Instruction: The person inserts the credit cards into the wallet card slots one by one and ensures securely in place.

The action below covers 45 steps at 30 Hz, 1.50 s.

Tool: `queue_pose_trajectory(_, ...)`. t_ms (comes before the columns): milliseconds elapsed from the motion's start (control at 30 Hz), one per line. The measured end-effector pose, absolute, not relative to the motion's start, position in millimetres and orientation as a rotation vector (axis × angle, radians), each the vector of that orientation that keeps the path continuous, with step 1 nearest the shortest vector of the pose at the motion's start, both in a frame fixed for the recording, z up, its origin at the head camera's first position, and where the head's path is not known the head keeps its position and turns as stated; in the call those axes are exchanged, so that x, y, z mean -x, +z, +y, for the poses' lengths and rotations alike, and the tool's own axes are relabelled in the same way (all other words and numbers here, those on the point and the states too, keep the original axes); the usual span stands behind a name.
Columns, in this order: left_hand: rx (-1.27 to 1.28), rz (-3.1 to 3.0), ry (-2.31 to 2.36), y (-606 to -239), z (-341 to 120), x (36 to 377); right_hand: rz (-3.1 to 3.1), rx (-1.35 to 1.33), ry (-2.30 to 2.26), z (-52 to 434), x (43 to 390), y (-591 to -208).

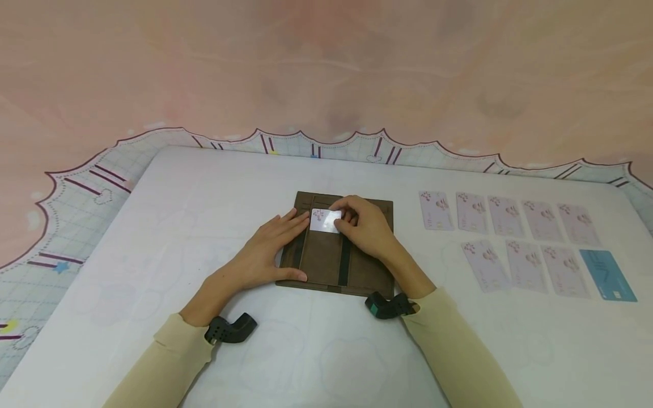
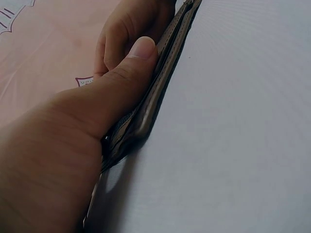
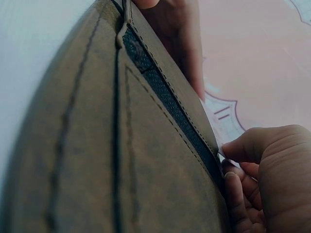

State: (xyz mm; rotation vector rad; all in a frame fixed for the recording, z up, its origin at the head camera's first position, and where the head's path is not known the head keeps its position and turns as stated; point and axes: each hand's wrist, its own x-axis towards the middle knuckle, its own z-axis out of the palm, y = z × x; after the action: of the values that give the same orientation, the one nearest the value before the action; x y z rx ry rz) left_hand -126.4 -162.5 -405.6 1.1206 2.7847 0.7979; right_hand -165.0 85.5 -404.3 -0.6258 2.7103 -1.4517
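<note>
A small white card sits over the far middle of the brown wallet, its right edge pinched by the right hand's fingers. The left hand rests on the wallet's left side, fingers extended. Rightward on the white bench lie eight pale cards (plus one blue card, near right) in two rows.

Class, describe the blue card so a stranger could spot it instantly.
Right of the wallet on the white table, cards lie in two rows. In the nearer row, the blue card is rightmost; its neighbours are all pale.
</note>
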Motion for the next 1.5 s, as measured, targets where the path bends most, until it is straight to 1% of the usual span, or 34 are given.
queue_pose_trajectory(467,-1.106,2.786,0.787,-404.4,-161.8,126.4,2.712,0.692,-1.480,85.9,165.9,-405.0)
queue_pose_trajectory(1500,-1.126,2.788,0.790,-405.7,-162.7,126.8,2.709,0.693,-1.451,85.9,165.1,-404.6)
